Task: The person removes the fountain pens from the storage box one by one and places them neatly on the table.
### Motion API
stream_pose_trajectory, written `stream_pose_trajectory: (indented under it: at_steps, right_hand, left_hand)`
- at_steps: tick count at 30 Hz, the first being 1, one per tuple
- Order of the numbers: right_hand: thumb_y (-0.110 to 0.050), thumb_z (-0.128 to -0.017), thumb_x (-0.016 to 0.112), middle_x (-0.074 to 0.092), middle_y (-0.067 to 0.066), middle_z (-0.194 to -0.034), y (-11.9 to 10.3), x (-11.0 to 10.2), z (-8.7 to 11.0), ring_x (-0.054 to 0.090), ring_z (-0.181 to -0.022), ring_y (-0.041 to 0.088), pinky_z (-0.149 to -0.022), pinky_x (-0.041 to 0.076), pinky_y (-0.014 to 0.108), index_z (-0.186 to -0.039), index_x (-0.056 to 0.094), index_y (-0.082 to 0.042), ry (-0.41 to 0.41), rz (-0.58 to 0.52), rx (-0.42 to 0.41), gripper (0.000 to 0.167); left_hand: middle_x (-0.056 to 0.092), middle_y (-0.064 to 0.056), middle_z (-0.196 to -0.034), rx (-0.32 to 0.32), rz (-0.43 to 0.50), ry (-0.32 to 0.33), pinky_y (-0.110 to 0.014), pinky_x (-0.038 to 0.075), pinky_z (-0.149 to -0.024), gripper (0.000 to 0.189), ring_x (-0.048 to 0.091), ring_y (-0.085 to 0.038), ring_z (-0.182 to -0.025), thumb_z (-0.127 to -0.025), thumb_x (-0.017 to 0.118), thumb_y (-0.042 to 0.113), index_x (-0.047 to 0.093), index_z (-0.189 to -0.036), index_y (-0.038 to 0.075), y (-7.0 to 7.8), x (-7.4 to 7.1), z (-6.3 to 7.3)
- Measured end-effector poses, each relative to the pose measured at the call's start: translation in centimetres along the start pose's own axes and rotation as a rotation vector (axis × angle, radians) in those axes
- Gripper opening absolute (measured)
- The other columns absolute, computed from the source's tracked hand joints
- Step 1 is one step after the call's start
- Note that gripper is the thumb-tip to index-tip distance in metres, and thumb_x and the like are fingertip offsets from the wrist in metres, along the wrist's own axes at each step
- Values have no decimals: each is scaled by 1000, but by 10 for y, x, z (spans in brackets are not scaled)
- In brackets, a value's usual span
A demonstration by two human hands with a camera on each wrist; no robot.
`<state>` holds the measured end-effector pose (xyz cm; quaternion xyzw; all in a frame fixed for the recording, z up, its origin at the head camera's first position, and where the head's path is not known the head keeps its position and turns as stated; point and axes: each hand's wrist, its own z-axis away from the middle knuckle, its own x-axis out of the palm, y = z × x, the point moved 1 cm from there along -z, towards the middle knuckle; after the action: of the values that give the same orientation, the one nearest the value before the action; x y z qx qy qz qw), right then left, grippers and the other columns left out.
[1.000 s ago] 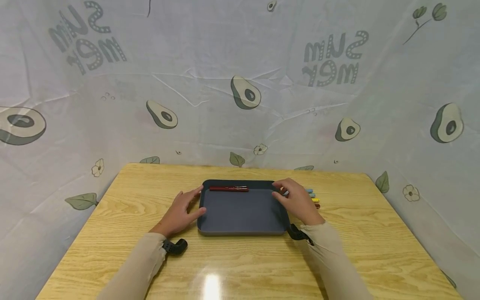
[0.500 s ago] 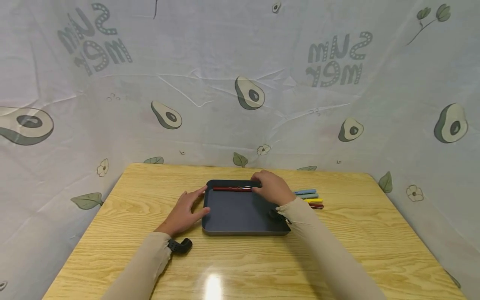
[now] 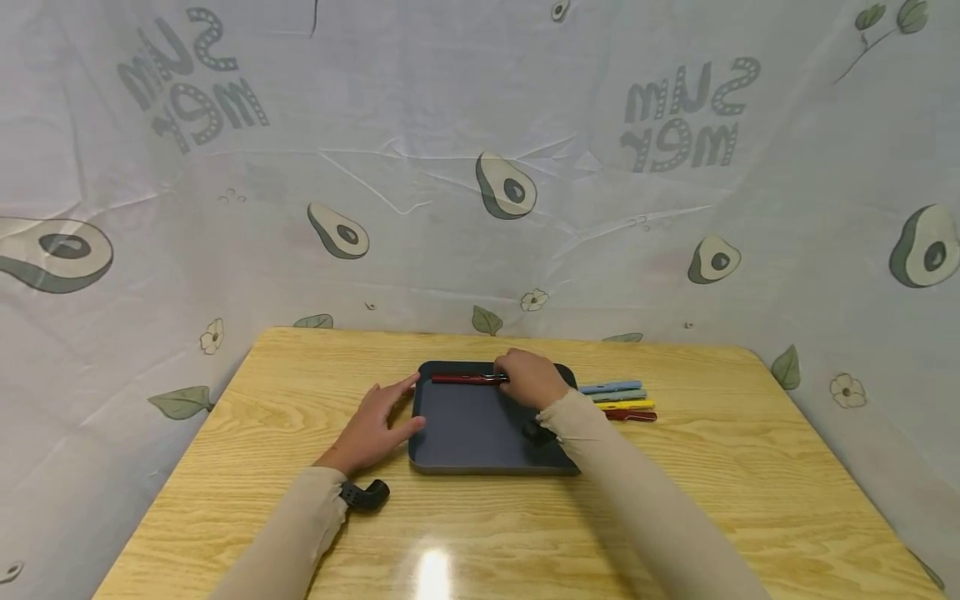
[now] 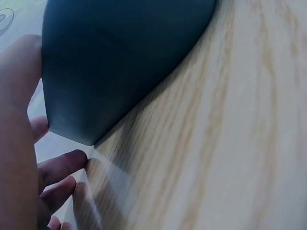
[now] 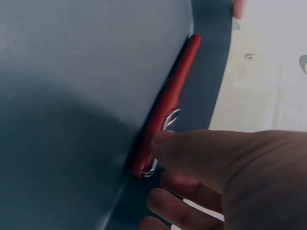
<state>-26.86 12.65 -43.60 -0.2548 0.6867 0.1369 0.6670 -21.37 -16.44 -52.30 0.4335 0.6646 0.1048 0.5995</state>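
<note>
A dark grey tray [image 3: 472, 433] lies on the wooden table. Inside it, along the far wall, rests a red pen [image 3: 461, 379] with a silver wire clip. My right hand [image 3: 534, 382] reaches over the tray and grips the clip end of this pen; in the right wrist view the thumb [image 5: 168, 143] lies on the cap, while the index fingertip's contact is partly hidden. My left hand [image 3: 371, 429] spreads along the tray's left side, with thumb and fingertips at its edge. The left wrist view has the tray's outer wall [image 4: 120, 62] close up beside the fingers.
Right of the tray, several pens lie side by side: a blue pen [image 3: 611, 387], a grey-green pen [image 3: 621, 395], a yellow pen [image 3: 626, 406] and a dark red pen [image 3: 632, 415]. A printed cloth [image 3: 420, 275] hangs behind the table [image 3: 750, 467].
My right hand has moved left from the tray's right edge to the clip end of the red pen, uncovering the pens on the right. The left hand stays at the tray's left side.
</note>
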Motion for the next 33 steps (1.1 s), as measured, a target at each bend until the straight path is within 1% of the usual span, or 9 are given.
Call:
stream_pose_trajectory:
  at_steps: [2,6,7,9,17,22,26,29,33]
  right_hand:
    - [-8,-91,79,70,10,-102,5,5,0,68,-86,23,-70,59,40,-109,77,-7,33,31,-26,18]
    - [-8,-91,79,71,11,-103,4,4,1,69,-88,25,-72,61,41,-108,77,-7,42,66,-28,17]
    - [-8,-91,80,72,11,-102,4,4,1,70,-88,25,-73,61,41,-108,77,-6,37,67,-24,17]
    - [-7,-91,79,73,12,-102,0,0,2,70,-90,27,-76,62,44,-106,78,-5,-4,55,8,15]
    - [-9,-92,79,73,7,-97,5,2,3,68,-85,21,-72,60,39,-98,79,-10,-60,46,43,7]
    - [-11,-91,81,71,5,-95,5,-1,2,65,-81,19,-71,58,39,-96,75,-10,-136,-44,82,8]
    - [-15,-92,80,71,6,-100,7,2,1,66,-83,18,-75,58,39,-104,72,-8,-206,-121,124,16]
    - [-17,-95,77,72,8,-102,10,6,2,67,-84,19,-77,59,41,-110,73,-5,-216,-136,112,19]
    - [-14,-100,69,75,11,-104,12,9,3,70,-86,22,-80,60,43,-112,76,-3,-199,-135,70,18]
  left_hand:
    - [49,-9,-157,0,-5,-4,-57,6,-129,78,43,-30,-147,-100,65,49,31,-165,21,0,0,-1]
    - [48,-9,-157,-4,-1,-6,-57,6,-129,78,43,-31,-147,-100,66,48,31,-165,21,3,-1,-1]
    - [49,-9,-157,-8,2,-6,-56,6,-129,78,43,-31,-147,-100,66,48,31,-165,22,3,-1,-1]
    - [49,-9,-157,-5,1,-6,-57,6,-129,78,43,-31,-147,-100,67,47,32,-165,21,5,-2,-2]
    - [47,-10,-159,-7,4,-16,-56,5,-129,77,43,-31,-147,-101,66,46,31,-165,20,8,-3,-3]
    - [48,-10,-158,-9,8,-11,-56,5,-129,77,45,-31,-146,-101,66,45,31,-165,19,8,-5,-2]
    - [49,-10,-157,-9,8,-10,-56,5,-129,77,46,-31,-145,-101,66,44,32,-164,18,6,-4,-1]
    - [49,-10,-156,-15,15,-12,-57,5,-129,77,46,-31,-145,-100,67,45,32,-164,19,5,-2,1]
    - [50,-10,-156,-14,16,-9,-58,6,-129,77,46,-32,-145,-101,66,45,32,-164,19,5,-1,1]
